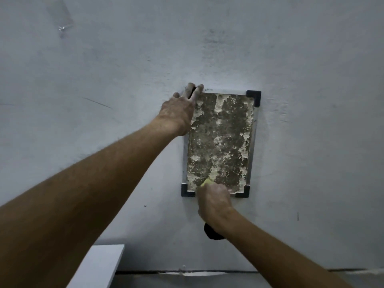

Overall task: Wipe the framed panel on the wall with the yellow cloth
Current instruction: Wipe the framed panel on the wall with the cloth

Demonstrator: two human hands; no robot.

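Scuffed grey wall [104,59], framed panel [220,142] mounted upright right of centre. Left hand [178,113] flat on top-left corner, fingers straight: hold that brace firm. Right hand [214,199] at bottom edge, fingers curled round yellow cloth [206,181], only a tip showing: press evenly, run overlapping strokes upward, refold when soiled. Panel face blotchy brown and cream, rough-looking; thin pale metal edge; black corner caps [257,94], top-left hidden.

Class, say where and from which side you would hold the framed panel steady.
Probably its upper-left corner, from the left, where the left hand rests: the framed panel lies flat against the wall, so only its rim offers a grip, and the right hand holds the yellow cloth at the bottom.
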